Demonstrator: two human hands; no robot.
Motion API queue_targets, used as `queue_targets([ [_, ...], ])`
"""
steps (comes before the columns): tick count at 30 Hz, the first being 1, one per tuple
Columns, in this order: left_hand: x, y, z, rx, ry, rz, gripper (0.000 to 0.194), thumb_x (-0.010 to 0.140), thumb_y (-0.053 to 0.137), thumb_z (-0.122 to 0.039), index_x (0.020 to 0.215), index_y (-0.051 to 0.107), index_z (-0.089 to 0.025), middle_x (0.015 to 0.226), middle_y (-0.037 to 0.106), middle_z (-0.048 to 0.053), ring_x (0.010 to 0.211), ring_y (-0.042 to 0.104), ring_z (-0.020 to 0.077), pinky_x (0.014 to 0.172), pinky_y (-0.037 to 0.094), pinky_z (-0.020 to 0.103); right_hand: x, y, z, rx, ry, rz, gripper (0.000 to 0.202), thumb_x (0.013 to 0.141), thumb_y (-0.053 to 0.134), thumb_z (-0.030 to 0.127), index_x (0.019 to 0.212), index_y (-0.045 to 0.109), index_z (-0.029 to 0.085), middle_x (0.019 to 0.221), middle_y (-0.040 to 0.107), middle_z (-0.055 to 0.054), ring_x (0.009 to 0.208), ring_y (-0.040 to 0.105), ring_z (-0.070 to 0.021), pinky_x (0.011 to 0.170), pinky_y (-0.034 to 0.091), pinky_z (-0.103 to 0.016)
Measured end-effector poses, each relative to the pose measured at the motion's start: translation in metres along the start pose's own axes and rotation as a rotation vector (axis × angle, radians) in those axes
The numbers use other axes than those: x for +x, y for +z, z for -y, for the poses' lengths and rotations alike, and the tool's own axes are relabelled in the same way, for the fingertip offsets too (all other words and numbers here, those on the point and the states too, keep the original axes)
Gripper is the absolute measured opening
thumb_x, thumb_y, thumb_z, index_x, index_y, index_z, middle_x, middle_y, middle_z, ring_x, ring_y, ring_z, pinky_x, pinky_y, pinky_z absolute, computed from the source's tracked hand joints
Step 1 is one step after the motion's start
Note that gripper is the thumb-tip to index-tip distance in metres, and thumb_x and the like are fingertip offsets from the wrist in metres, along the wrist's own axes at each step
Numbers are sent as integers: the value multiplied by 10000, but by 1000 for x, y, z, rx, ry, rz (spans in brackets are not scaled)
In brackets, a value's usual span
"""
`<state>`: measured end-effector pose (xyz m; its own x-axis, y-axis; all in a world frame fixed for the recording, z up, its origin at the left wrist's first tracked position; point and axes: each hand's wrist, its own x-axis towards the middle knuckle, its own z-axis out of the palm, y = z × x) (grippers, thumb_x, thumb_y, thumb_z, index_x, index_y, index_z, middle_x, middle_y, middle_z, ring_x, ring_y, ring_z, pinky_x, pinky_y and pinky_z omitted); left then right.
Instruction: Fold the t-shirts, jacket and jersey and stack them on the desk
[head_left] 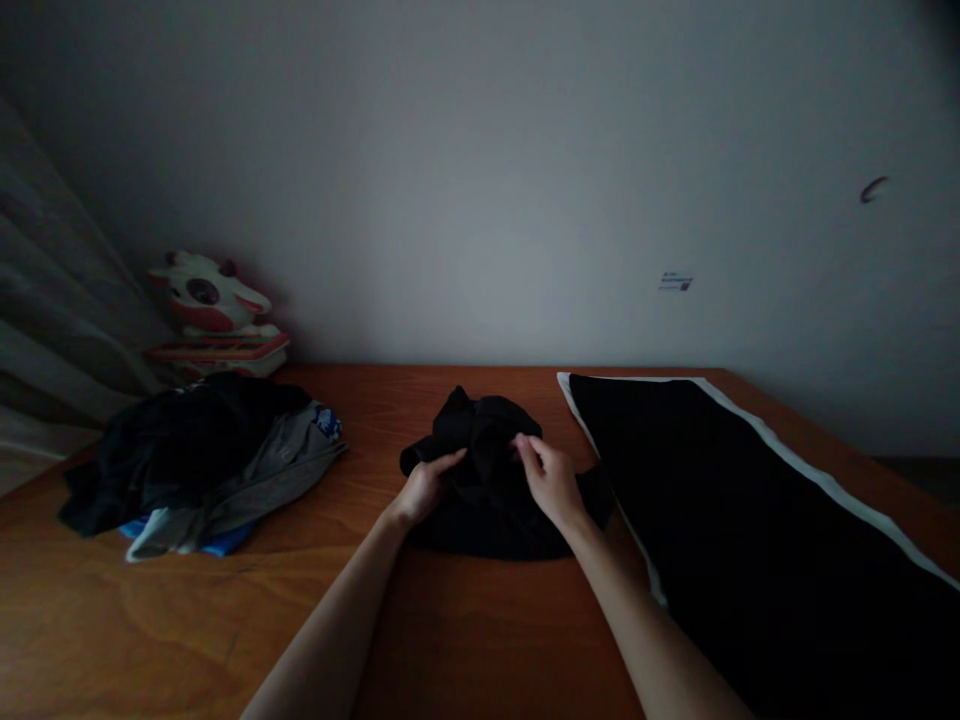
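A bunched black garment (487, 510) lies on the wooden table in front of me, its upper part gathered up in folds; its exact kind is hard to make out in the dim light. My left hand (426, 490) grips its left side, thumb over the cloth and the other fingers hidden beneath. On the right side, my right hand (550, 478) pinches a fold of the same dark fabric between thumb and fingers.
A heap of clothes (202, 450), black, grey and blue, rests on the left of the wooden table (315, 640). Behind it stands a cow-shaped toy (214, 300) by a curtain (67, 300). A black cloth with white edging (720, 480) spreads across the right side. The wall (480, 180) bounds the back.
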<state>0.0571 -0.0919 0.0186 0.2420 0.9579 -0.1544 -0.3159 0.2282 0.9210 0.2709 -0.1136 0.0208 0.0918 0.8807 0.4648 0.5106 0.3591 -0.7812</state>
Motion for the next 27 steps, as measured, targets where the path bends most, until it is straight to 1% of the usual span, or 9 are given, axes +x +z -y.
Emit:
queue_targets([
  [3,0,-5,0,1,-14,8,94,675,805,-232,768,787,-226,849,796,65,1038,728,334,950,565,467,11,-18,-2,152,145,-114,585,963,395,675,812,723,215,771,754,-76,671,665,-201,656,514,-306],
  [6,-6,-5,-1,69,9,39,224,602,847,-148,804,791,-227,874,803,52,1096,704,361,1012,534,487,10,-26,2,179,206,17,669,959,333,717,706,702,220,754,753,-71,674,658,-193,665,516,-308],
  [9,-11,1,-4,213,87,119,297,550,880,-119,815,795,-221,931,807,61,1174,665,365,1110,463,470,-2,-14,13,76,160,167,514,872,552,715,811,684,222,783,748,-50,710,675,-204,669,510,-304],
  [11,-12,5,-4,282,114,152,273,560,895,-156,805,795,-222,936,807,67,1185,657,364,1138,436,472,-10,-2,17,-21,106,152,418,800,697,637,868,640,229,803,736,-39,710,677,-209,651,498,-296],
  [13,-10,7,-3,281,121,145,277,576,902,-189,828,793,-231,928,808,62,1178,662,361,1130,445,490,-13,7,16,-73,54,119,317,838,669,551,855,602,241,764,712,-28,674,667,-205,630,483,-294],
  [16,-4,8,-1,163,141,32,306,619,895,-212,904,785,-235,949,809,55,1183,669,345,1085,497,473,-8,10,6,-26,25,78,229,890,553,459,790,574,255,715,686,-27,673,657,-215,636,483,-307],
  [22,9,-10,-26,-434,157,-173,239,891,616,-193,1089,744,-156,983,804,84,1058,740,255,1010,560,361,19,-27,-28,382,265,-393,196,764,578,446,812,520,266,791,670,-15,772,632,-225,664,499,-319],
  [25,16,-39,-43,-664,279,-372,313,972,431,-138,1078,726,-147,885,801,61,944,758,165,987,553,274,28,-53,-51,682,304,-598,239,695,590,389,836,431,279,783,604,47,738,627,-177,677,500,-305],
  [27,21,-62,-47,-725,357,-494,321,996,398,-164,1038,717,-168,828,788,38,888,754,136,955,556,243,30,-66,-68,738,342,-772,312,632,606,349,867,411,286,808,572,65,759,624,-167,717,511,-322],
])
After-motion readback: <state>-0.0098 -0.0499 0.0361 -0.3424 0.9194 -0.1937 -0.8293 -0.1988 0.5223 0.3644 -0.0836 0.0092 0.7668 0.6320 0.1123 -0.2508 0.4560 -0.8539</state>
